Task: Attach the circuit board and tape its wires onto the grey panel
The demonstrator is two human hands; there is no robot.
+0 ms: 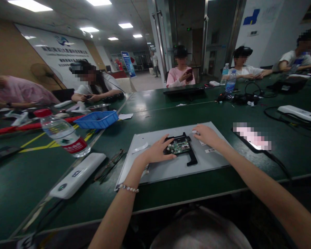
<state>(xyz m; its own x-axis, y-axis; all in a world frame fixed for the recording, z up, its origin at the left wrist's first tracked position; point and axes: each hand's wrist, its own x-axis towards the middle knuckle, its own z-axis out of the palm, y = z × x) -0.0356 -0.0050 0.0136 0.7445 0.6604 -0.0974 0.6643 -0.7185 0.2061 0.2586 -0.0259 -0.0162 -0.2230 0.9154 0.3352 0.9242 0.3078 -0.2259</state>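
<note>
A black plastic frame (192, 157) carries a green circuit board (180, 147) and lies on a light grey flat panel (155, 173). My left hand (154, 151) spans the frame's left end, its thumb at the near side and fingers at the far side, and appears to hold it against the panel. Just beyond the frame's upper right corner, my right hand (206, 135) has its fingers curled together. A small whitish bit (196, 132) shows at those fingertips, too small to name. The left palm hides the frame's left edge.
Left of the panel are glasses (109, 165), a white power bank (79, 176), a red-capped water bottle (64, 133) and a blue tray (97, 119). A phone (250, 138) with a cable lies to the right. Several people sit around the green table (155, 116).
</note>
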